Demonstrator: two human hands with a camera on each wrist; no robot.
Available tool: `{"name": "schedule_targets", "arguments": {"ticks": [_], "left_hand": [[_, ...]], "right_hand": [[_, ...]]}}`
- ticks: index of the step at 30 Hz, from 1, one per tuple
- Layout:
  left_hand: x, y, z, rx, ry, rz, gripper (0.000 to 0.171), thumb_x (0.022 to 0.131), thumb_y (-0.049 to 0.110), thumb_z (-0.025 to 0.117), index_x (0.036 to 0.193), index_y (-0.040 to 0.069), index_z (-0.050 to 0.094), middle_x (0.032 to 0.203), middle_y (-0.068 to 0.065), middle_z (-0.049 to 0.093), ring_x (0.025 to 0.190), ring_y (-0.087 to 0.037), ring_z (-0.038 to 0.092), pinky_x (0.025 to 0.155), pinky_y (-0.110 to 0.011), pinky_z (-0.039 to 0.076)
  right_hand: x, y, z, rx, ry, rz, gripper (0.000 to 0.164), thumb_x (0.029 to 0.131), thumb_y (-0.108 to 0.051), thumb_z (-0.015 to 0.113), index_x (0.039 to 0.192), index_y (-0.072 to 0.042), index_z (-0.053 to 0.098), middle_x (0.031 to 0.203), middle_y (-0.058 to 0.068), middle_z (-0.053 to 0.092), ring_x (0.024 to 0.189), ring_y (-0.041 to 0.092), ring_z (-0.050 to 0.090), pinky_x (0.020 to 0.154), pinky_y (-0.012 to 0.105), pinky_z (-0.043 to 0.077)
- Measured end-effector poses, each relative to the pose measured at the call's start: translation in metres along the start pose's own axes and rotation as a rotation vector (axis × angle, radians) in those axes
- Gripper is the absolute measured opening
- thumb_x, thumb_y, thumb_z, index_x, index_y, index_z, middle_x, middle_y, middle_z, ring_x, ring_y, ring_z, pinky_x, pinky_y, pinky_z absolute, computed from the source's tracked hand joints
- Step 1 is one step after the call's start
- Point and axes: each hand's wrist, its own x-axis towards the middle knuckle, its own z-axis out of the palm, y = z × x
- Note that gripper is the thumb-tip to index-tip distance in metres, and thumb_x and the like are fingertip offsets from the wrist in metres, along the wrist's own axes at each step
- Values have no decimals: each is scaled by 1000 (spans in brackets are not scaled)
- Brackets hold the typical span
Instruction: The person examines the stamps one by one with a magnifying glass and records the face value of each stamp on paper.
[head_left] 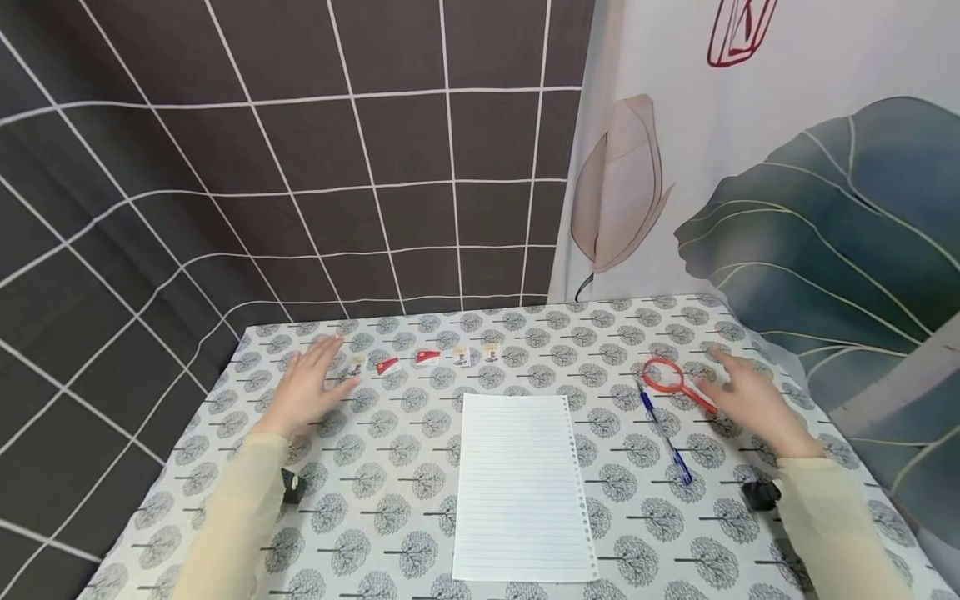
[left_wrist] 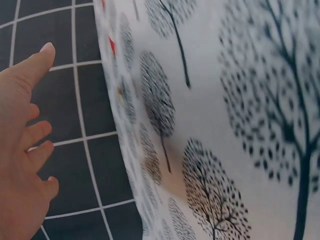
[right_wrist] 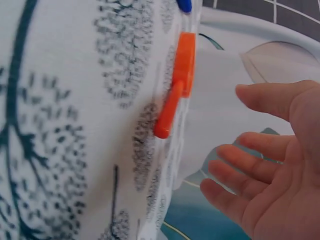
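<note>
My left hand (head_left: 303, 387) is held over the left of the table, fingers spread and nothing in them; the left wrist view shows its loosely bent fingers (left_wrist: 37, 135). Just right of it begins a row of small cards, with a yellowish card (head_left: 357, 364), red-and-white cards (head_left: 427, 357) and more yellowish cards (head_left: 491, 352). My right hand (head_left: 753, 404) hovers beside an orange-red magnifying glass (head_left: 699, 400), its fingers extended and empty. In the right wrist view a gap shows between that hand and the magnifying glass (right_wrist: 184, 65). Left of the magnifying glass lies a blue pen (head_left: 666, 437).
A lined sheet of paper (head_left: 521, 492) with punched holes along its right side lies mid-table. The tablecloth (head_left: 405, 450) has a tree print. Behind stands a dark gridded curtain (head_left: 300, 150), and a leaf-patterned curtain (head_left: 810, 225) hangs at the right.
</note>
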Motion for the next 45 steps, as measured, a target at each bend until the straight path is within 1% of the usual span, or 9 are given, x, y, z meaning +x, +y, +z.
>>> {"name": "schedule_targets", "arguments": {"ticks": [6,13,15,18,23,29,35,40,45], "left_hand": [[4,-9,1,9,-42,-13,81,97,41,66,156,-1,30,160,-25,28,148,-45,21,121,-63,5],[11,-17,4,-4,-88,-35,80,97,41,65,154,-4,32,158,-27,31,147,-47,23,121,-64,4],[13,-19,5,-2,-98,-50,78,98,41,64,154,-4,33,157,-27,32,146,-47,24,121,-64,4],[14,-24,7,31,-130,-55,77,98,43,62,153,-4,34,157,-28,33,146,-47,25,121,-64,4],[14,-33,11,107,-173,-14,79,99,52,56,153,-2,37,156,-26,35,146,-46,27,120,-66,5],[16,-38,18,119,-187,53,76,101,55,51,152,0,39,156,-24,38,145,-43,32,120,-64,13],[19,-39,24,105,-187,82,71,101,50,53,150,-1,43,155,-25,38,143,-44,34,118,-61,24],[18,-43,27,96,-218,44,77,100,56,50,151,-2,40,158,-26,34,144,-46,32,117,-62,26],[15,-44,31,71,-244,6,80,100,58,49,153,-1,38,159,-25,31,145,-46,29,117,-62,27]], "right_hand": [[1,4,9,-26,-51,27,68,100,-26,62,140,23,38,130,45,48,111,59,53,86,69,48],[0,7,12,-30,-97,70,58,96,-23,66,131,20,50,119,42,56,107,56,55,81,64,51],[1,8,14,-28,-94,63,54,95,-21,67,127,20,53,115,40,58,103,53,57,78,61,52],[1,10,17,-17,-92,59,50,93,-19,68,123,19,56,105,33,61,90,43,61,71,53,53],[2,13,19,-5,-105,49,41,92,-17,69,115,17,60,90,17,62,74,25,54,61,40,48],[4,14,19,14,-102,30,27,92,-15,68,102,9,63,76,5,53,65,20,45,55,33,37],[6,10,16,36,-133,46,21,94,-14,66,98,6,62,72,3,52,61,19,45,53,33,38],[5,7,13,64,-152,64,17,95,-12,64,96,5,63,73,3,56,62,20,48,54,33,40],[6,7,13,55,-172,55,15,95,-10,63,95,5,63,76,4,59,63,19,50,55,33,42]]}}
